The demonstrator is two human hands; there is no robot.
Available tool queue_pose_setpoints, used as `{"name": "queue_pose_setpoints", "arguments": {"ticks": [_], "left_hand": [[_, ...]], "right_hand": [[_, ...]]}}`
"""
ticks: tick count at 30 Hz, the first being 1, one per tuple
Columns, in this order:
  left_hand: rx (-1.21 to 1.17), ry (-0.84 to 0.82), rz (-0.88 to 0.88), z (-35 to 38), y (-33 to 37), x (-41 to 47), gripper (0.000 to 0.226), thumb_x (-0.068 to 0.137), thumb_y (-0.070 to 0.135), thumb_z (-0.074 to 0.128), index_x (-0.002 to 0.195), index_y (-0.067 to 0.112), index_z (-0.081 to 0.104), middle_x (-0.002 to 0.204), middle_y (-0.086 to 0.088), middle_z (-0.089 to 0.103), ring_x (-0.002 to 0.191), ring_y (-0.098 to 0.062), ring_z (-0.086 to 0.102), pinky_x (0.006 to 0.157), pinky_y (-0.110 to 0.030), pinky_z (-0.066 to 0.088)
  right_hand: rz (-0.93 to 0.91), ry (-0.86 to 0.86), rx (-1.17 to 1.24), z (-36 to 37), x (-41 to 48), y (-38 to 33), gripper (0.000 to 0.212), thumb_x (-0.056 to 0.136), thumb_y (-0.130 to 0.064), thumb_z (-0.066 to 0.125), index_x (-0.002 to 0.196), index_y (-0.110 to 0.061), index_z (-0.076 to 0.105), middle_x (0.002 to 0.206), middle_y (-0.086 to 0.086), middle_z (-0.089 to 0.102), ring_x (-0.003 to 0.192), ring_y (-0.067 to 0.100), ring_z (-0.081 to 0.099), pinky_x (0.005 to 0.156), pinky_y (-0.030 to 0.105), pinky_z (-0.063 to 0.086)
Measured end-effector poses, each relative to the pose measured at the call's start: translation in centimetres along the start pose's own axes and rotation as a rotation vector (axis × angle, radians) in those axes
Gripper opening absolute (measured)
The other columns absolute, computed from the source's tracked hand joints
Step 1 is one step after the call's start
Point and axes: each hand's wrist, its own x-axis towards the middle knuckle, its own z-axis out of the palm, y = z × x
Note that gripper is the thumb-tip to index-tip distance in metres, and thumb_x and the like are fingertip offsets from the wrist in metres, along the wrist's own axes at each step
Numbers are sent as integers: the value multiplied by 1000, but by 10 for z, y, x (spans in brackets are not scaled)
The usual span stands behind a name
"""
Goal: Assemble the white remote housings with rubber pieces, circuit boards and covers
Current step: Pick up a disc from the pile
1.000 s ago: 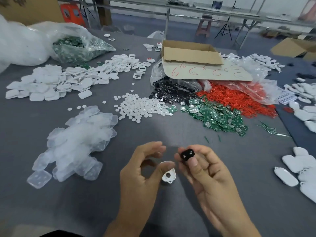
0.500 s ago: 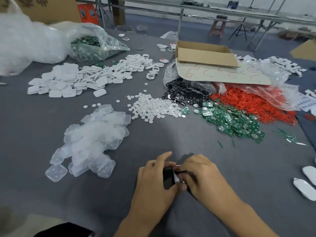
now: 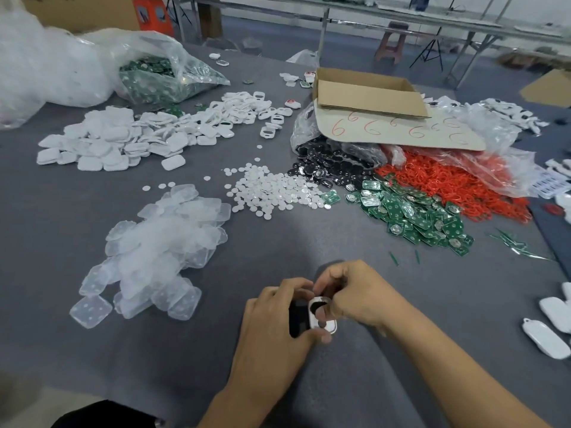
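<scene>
assembly workshop, grey work table (image 3: 77, 304) heaped with bulk parts (green circuit boards (image 3: 417, 217), white housings (image 3: 102, 143)), cardboard box (image 3: 367, 94)

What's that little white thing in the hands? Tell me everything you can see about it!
It is a small white housing, a rounded rectangle that looks like shiny plastic. Its far part shows a dark oval opening. It is tilted, over the grey table, between both hands. The left hand grips its side; the right hand pinches its far end. Its underside is hidden.
</scene>
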Motion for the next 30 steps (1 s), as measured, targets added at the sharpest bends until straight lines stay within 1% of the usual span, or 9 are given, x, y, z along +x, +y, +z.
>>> {"name": "queue_pose_setpoints", "arguments": {"ticks": [3,7,10,13,16,20,26,28,30], "left_hand": [[34,-20,14,-1,3,-1,66,62,64,72,121,60,41,118,41,53,116,10,42,96,-12,25],[20,-39,12,-3,7,0,73,57,72,73,123,58,45,121,43,50,119,14,40,97,-12,23],[-69,-27,-8,-3,10,4,76,51,81,72,121,59,50,125,47,43,116,18,37,97,-17,31],[-171,-67,-25,-2,13,24,67,59,86,70,118,55,57,118,37,54,112,8,49,89,-17,42],[-196,-81,11,5,14,64,39,80,57,77,114,44,64,111,27,63,105,1,58,82,-6,41],[-143,38,88,19,18,119,19,93,28,74,111,27,70,101,18,67,95,-1,62,81,-12,47],[-125,254,108,39,9,141,9,97,36,65,106,35,65,94,23,66,90,-1,66,77,-11,49],[-131,258,111,38,8,143,11,96,40,64,106,37,64,95,24,66,90,-1,67,77,-10,49],[-137,213,93,37,10,142,13,96,45,64,107,39,64,96,24,67,89,-1,68,75,-12,51]], "right_hand": [[-88,86,26,6,-16,11,26,66,-3,86,81,-22,77,77,-3,73,67,6,62,68,29,54],[-170,200,159,5,-29,27,25,77,-16,85,95,-30,77,85,-5,71,72,13,66,68,21,52],[-148,539,122,-20,-13,45,23,82,-21,81,101,-31,76,90,-8,70,74,11,67,68,21,50],[-74,838,-109,-49,17,62,27,88,-22,73,115,-23,72,102,0,62,87,18,63,81,25,43],[-35,882,-175,-65,51,70,42,89,-26,72,128,-12,65,113,7,52,113,29,51,99,33,37],[-70,909,-169,-66,76,81,33,91,-23,70,120,-8,69,107,3,50,112,25,44,93,22,25],[-229,1062,-72,-67,82,89,21,101,-27,56,102,-14,73,93,-3,63,93,17,53,88,18,36],[-305,1086,15,-67,77,84,18,103,-28,53,95,-24,69,86,-12,63,83,6,55,83,5,35],[-400,1020,67,-63,74,79,15,102,-26,56,96,-35,65,87,-20,62,85,-3,58,78,5,38]]}}
